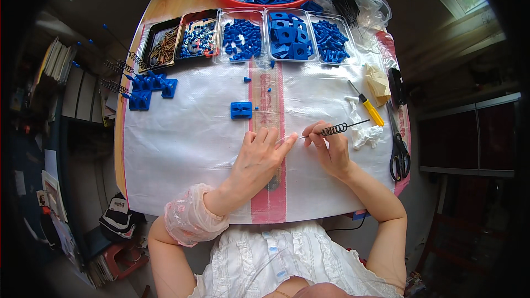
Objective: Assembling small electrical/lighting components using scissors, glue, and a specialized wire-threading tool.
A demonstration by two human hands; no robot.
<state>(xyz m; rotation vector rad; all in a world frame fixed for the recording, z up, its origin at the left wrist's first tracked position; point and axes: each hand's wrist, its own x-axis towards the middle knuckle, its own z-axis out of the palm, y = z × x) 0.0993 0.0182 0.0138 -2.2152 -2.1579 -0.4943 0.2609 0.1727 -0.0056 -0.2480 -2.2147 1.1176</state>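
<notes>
The right hand (331,152) pinches a black coiled spring (334,129); the left hand (258,157) is near its thin end, though I cannot tell whether it grips.

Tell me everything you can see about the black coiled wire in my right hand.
The black coiled wire looks like thin metal: a springlike coil with a straight end extending either side. It slants slightly upward toward the picture's right, over the white sheet. The right hand's fingers hold it; whether the left hand touches its left tip is unclear.
</notes>
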